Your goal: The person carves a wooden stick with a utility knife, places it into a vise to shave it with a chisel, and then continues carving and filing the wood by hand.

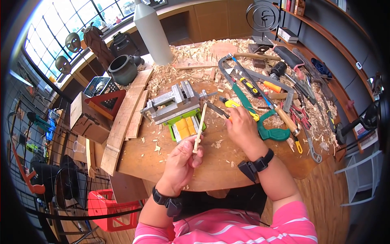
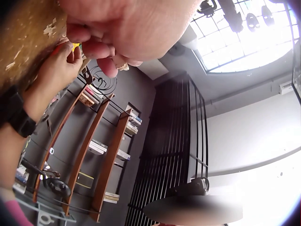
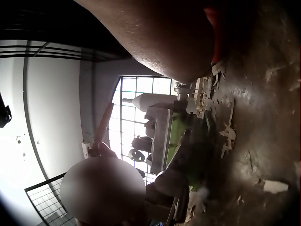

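Observation:
My left hand [image 1: 181, 160] pinches a slim carved wooden stick [image 1: 201, 127] near its lower end, thumb against fingers. The stick stands nearly upright in front of the vise [image 1: 174, 103]. Over the table to the right, my right hand [image 1: 242, 129] curls its fingers round a tool with a dark flat blade [image 1: 217, 110] and an orange-red handle, mostly hidden by the hand. The blade points left toward the stick. A yellow utility knife [image 1: 232, 104] lies just beyond the right fingertips. Under the vise is a green base with yellow pads [image 1: 185, 127].
Several tools crowd the right side, including a green-handled saw [image 1: 274, 132], a hacksaw [image 1: 227, 65] and a wooden-handled tool [image 1: 287, 120]. Shavings [image 1: 185, 55] cover the back of the table. Planks [image 1: 126, 122], a cardboard box [image 1: 87, 118] and a white bottle [image 1: 153, 36] stand left and behind.

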Motion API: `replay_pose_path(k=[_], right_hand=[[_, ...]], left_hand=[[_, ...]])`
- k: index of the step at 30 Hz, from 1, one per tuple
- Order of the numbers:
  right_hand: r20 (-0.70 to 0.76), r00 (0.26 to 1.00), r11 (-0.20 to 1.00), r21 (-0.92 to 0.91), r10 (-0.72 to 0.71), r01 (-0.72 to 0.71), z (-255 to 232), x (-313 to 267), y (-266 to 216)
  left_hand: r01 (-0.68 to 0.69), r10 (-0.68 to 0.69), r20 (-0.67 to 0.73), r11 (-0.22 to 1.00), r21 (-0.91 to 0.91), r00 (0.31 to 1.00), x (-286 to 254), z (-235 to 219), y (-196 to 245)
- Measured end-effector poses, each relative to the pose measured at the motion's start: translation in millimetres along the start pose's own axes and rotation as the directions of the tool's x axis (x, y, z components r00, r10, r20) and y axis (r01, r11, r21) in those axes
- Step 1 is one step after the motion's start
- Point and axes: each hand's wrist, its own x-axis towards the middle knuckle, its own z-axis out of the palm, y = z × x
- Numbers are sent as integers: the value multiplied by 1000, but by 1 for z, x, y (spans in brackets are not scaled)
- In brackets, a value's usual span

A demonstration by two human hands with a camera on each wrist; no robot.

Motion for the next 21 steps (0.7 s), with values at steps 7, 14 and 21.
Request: replay_pose_path(k=[7, 14, 21], right_hand=[[6, 998, 997, 48, 62, -62, -12, 5, 1], [-108, 949, 949, 147, 296, -279, -44, 21, 35], [-136, 889, 899, 84, 437, -430, -62, 18, 60]], left_hand=[[12, -14, 45, 999, 52, 999, -7, -4, 0], [156, -164, 193, 986, 56, 967, -6, 17, -11], [172, -181, 76, 979, 107, 981, 1, 24, -30]])
